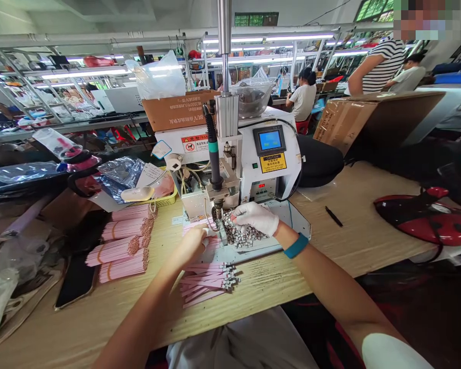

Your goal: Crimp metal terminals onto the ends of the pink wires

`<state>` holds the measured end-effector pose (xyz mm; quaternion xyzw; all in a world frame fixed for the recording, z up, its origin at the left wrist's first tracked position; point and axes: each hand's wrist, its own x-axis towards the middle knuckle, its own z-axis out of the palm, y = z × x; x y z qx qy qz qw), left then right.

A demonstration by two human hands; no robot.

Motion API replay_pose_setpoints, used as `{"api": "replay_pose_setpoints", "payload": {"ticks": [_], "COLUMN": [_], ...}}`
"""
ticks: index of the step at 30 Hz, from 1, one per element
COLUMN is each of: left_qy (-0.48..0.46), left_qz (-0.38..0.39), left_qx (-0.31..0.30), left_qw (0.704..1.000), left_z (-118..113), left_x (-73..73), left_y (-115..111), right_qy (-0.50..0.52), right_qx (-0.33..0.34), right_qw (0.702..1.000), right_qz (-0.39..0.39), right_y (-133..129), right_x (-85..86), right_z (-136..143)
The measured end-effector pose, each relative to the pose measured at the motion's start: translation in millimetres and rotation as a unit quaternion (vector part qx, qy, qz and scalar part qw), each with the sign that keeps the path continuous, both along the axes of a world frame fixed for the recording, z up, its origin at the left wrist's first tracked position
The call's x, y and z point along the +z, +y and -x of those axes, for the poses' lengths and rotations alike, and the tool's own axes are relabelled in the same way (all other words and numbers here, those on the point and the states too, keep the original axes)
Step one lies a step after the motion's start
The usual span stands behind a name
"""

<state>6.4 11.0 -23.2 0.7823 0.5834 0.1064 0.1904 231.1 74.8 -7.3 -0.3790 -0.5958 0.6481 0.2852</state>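
My left hand [195,245], with white covers on some fingers, is curled closed at the soldering machine's [217,197] working point. Pink flat wires [212,243] lie beside its fingers; what it grips is hidden. My right hand [258,218], in a white glove, has its fingertips pinched together just right of the soldering head. Whatever is between them is too small to make out. Beneath the right hand spreads a heap of small metal connectors [249,238]. Nearer to me lies a pile of pink wires with connectors on their ends [209,282].
Banded bundles of pink wires [123,246] lie on the left, beside a black phone [77,279]. A yellow basket [171,196] stands behind them. On the right are a black pen [334,216], a red ladybug-shaped object [426,218] and a cardboard box [353,120]. Other people are farther back.
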Motion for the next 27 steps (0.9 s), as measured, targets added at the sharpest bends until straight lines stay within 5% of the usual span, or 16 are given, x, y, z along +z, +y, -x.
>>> {"api": "replay_pose_setpoints", "payload": {"ticks": [11,22,27], "left_qy": [-0.102,-0.098,-0.171], "left_qz": [0.083,0.071,0.106], "left_qx": [-0.034,-0.062,-0.063], "left_qw": [0.991,0.991,0.978], "left_z": [7.5,4.1,10.9], "left_x": [5.3,4.4,4.8], "left_y": [-1.7,-0.7,1.1], "right_qy": [0.008,0.014,0.034], "right_qx": [0.000,-0.007,-0.006], "right_qw": [1.000,1.000,0.999], "right_qz": [0.013,0.004,0.027], "right_y": [-1.8,-1.1,-2.2], "right_x": [-7.6,-10.7,-11.9], "right_z": [9.5,10.2,11.4]}}
